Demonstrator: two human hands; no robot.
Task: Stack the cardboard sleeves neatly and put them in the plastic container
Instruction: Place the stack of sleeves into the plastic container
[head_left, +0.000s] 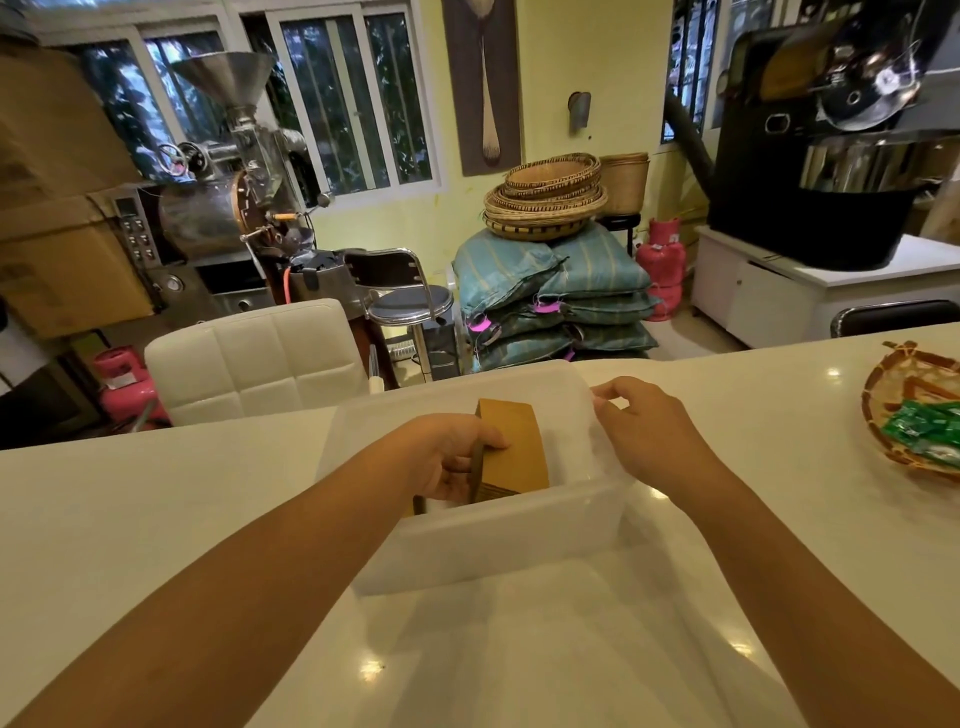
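Left hand (452, 457) grips cardboard sleeves (514, 452) inside plastic container (498, 540); right hand (644, 431) pinches right rim.

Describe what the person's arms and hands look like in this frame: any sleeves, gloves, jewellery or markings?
Both forearms are bare up to the frame's edge; no sleeve shows. The left hand and right hand wear no gloves. No watch, bracelet or ring is visible on either, and no markings or tattoos can be made out.
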